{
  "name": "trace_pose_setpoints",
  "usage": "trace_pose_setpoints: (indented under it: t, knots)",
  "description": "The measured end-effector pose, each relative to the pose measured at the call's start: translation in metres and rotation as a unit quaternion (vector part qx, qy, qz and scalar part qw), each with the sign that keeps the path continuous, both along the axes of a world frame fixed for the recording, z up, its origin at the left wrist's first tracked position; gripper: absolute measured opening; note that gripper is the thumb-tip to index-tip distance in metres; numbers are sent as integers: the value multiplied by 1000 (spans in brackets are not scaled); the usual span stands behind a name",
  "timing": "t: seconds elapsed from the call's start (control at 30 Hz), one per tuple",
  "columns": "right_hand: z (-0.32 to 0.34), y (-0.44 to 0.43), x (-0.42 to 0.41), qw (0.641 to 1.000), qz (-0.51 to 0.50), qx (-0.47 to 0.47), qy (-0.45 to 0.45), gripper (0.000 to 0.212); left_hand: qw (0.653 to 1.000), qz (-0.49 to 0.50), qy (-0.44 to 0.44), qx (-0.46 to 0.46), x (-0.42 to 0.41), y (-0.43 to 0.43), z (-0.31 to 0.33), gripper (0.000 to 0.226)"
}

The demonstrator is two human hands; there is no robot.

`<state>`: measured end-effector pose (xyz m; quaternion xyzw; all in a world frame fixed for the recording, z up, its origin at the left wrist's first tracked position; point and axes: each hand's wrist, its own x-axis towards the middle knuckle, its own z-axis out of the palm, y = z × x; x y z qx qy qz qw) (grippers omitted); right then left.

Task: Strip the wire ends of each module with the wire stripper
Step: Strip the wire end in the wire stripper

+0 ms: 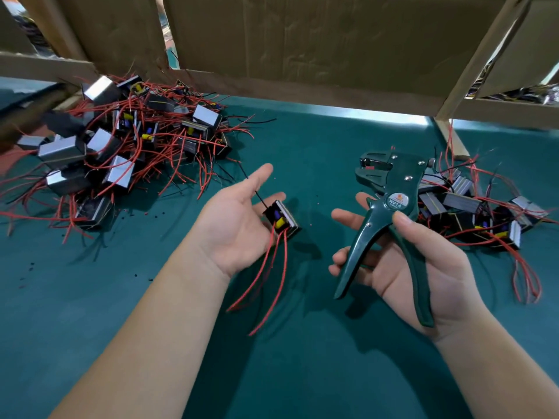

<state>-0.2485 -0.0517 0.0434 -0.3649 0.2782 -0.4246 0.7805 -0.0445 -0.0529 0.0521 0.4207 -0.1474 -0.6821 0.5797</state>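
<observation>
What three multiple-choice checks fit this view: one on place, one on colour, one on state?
1. The larger module pile lies: A) left of the left hand B) at the near edge C) inside a drawer.
2. The wire stripper has handles that are: A) red B) yellow C) dark green.
3. The left hand is: A) clenched, empty B) open, palm up, module on its fingers C) gripping the stripper.
A: the pile sprawls to that hand's left. C: green handles show in the right hand. B: the module rests on straight fingers.
</observation>
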Motion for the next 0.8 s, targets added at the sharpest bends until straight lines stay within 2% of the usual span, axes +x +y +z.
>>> trace_pose_setpoints:
  t: [0.13, 0.27, 0.5, 0.6, 0.63, 0.73, 0.8]
  knots:
    - [0, 0, -2, 1000, 18, 18, -12, 68, 997, 38, 57, -32, -4, -2, 3, 23]
    - [0, 2, -2, 997, 66, 41, -26, 88, 994, 56, 57, -75, -11, -1, 0, 34]
    - [-1, 6, 2, 981, 175, 64, -58, 79, 989, 21, -13, -147, -23, 2, -4, 38]
    - [-1, 5, 3, 980, 173, 59, -83, 79, 982, -21, -72, -176, -25, 3, -5, 35]
    - [0, 4, 1, 981, 163, 57, -92, 80, 981, -36, -64, -182, -24, 4, -5, 37]
    - [3, 0, -4, 975, 155, 66, -147, 79, 974, -87, -21, -210, -19, 6, -5, 68]
    - [8, -1, -7, 960, 171, 87, -204, 73, 962, -96, -114, -228, -19, 8, -6, 82]
